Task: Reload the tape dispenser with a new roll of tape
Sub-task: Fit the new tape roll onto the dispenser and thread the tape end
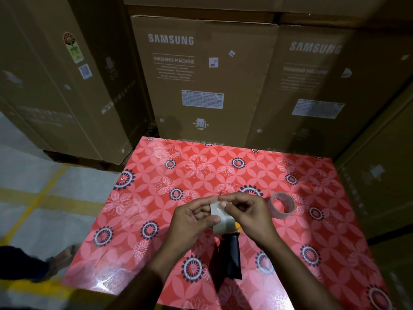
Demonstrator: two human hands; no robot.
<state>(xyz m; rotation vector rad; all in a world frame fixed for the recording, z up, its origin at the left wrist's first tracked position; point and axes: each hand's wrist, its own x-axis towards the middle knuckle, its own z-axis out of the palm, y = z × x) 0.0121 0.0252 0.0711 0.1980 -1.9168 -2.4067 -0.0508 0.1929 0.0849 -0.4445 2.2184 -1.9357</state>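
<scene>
Presently both hands work a roll of clear tape [220,217] above the middle of the table [138,211], toward its near edge. The left hand [194,220] is clamped on the roll from its left side, thumb across the face; the right hand [248,214] has thumb and forefinger pinched together at the roll's top, apparently on the free end, though the end itself is too faint to confirm. Judged step: finding and lifting the tape's leading edge before threading. To do it well, the left hand should keep the roll from turning while the right peels a short tab squarely, without letting it fold back onto itself or split along its length. The tape dispenser [232,251] lies on the table directly beneath the hands, its black handle pointing to the near edge, an orange part showing at the head; the head is mostly hidden, so whether the roll already sits on its hub cannot be told. A second roll [283,205], pale and nearly a bare core by appearance, lies on the table to the right of the hands, apart from them. The roll in hand looks glossy, translucent and fairly full.
</scene>
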